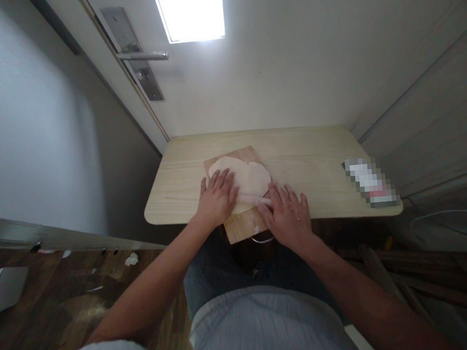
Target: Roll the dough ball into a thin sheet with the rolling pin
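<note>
On the table point(310, 163), well left of a pixelated object point(371, 183), unclenched left hand point(216, 201) and right hand point(288, 216) over rod point(254, 199) and dough point(250, 176).

Left hand point(216, 199), right hand point(287, 215) palm-down

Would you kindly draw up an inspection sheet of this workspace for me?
Surface: light wood-grain table in front of a door
Work items: flat pale sheet, apparently dough, on a wooden board that overhangs the near table edge; pale rod across the sheet's near part
Clutter: pixelated item at the table's right end; crumpled white scrap on the floor
Hands: left hand on the sheet, right hand at the rod's right end; both with fingers extended
Cables: thin pale line, probably a cable, right of the table
Surroundings: door has lever handle and bright pane
</note>
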`<state>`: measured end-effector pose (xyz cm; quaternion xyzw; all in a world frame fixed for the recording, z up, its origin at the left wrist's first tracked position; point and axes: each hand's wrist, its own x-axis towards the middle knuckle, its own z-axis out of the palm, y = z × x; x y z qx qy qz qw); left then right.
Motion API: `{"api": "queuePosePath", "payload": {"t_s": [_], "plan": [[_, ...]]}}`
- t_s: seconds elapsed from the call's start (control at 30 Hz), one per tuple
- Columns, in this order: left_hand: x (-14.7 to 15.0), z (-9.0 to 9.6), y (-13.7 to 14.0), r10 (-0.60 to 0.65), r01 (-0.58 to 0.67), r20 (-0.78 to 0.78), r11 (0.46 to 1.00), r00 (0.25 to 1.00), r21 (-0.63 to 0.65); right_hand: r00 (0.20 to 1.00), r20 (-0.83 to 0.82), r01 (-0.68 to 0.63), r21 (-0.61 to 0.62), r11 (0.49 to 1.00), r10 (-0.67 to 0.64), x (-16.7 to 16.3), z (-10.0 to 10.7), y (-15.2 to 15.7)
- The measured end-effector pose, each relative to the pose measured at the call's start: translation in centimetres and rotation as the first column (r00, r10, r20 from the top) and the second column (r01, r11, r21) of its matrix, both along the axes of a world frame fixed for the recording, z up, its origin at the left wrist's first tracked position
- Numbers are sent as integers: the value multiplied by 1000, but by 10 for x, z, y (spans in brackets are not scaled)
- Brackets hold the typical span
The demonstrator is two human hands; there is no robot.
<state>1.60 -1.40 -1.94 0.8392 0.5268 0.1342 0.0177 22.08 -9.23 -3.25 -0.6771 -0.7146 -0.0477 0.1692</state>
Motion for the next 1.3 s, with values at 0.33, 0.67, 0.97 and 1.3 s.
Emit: {"api": "queuePosePath", "payload": {"t_s": [0.33,0.67,0.97,1.3], "plan": [[-7,-5,-24,8,-9,37,1000,999,9,999,39,-31,-2,1000,31,-5,1,-24],[-13,-10,-44,8,-10,57,999,998,42,996,72,-48,9,999,47,-9,0,-44],[-22,-13,-81,48,-49,29,998,998,24,997,64,-53,22,998,52,-19,0,-74],[-12,-12,-86,150,-150,7,988,989,40,998,51,-44,79,996,40,-17,-6,-51]]}}
